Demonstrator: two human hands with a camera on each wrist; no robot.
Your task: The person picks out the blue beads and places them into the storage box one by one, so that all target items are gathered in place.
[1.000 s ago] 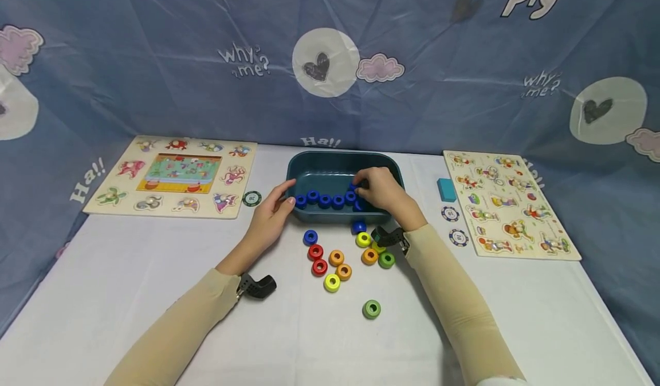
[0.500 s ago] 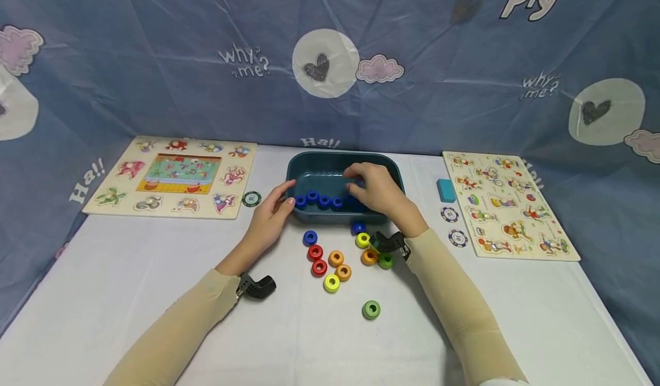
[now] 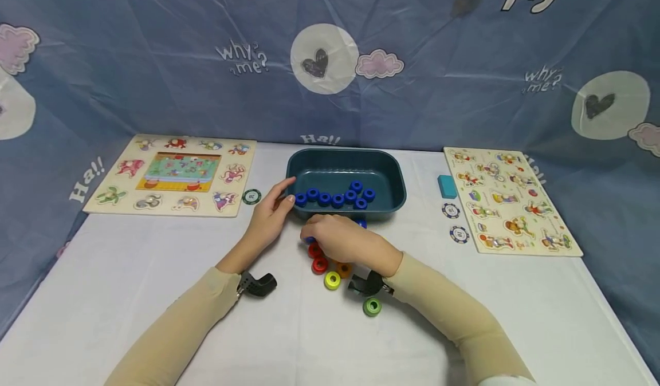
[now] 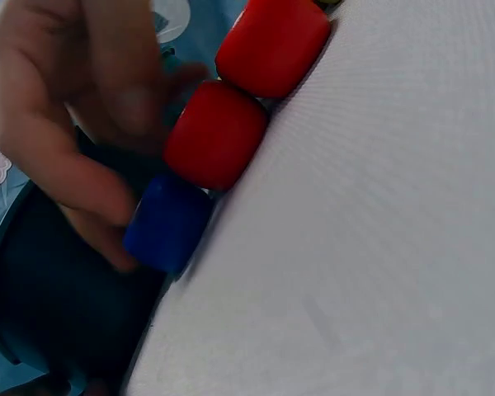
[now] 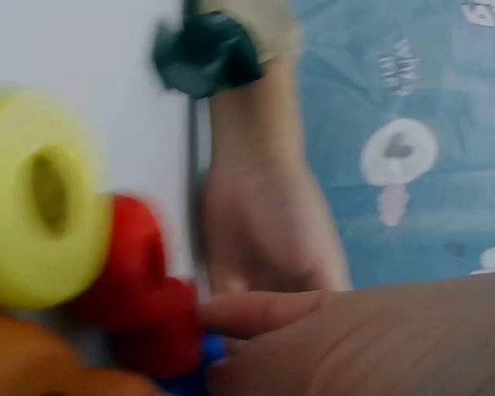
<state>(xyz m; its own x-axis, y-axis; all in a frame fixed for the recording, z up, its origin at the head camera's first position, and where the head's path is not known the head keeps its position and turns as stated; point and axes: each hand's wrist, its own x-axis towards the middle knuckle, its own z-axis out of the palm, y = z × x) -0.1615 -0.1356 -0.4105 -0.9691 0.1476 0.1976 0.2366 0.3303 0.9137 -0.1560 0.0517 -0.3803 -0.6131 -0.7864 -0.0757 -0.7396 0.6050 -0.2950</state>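
My left hand (image 3: 265, 220) rests at the left end of a dark teal tray (image 3: 335, 171), fingertips and thumb against its rim. Inside the tray, several blue beads (image 3: 337, 201) with holes lie along the near side. In front of it, my right hand (image 3: 342, 238) reaches down, its finger and thumb pinching a blue bead (image 4: 169, 223) on the table. Two red beads (image 4: 216, 136) stand in line beside that bead. Another blue bead (image 3: 362, 224) shows partly behind my right hand. Orange (image 3: 344, 270), yellow (image 3: 332, 280) and green beads (image 3: 372, 307) lie nearer me; my right hand and wrist cover others.
A wooden puzzle board (image 3: 232, 203) lies at the left, with a dark poker chip (image 3: 251, 196) beside it. Right of the tray are a blue block (image 3: 447, 186), two more chips (image 3: 459, 235) and a second puzzle board (image 3: 510, 203). A patterned blue cloth (image 3: 438, 105) hangs behind.
My right hand has left the blue beads in the tray and come toward me and left, to the blue bead in front. My left hand stays at the tray.
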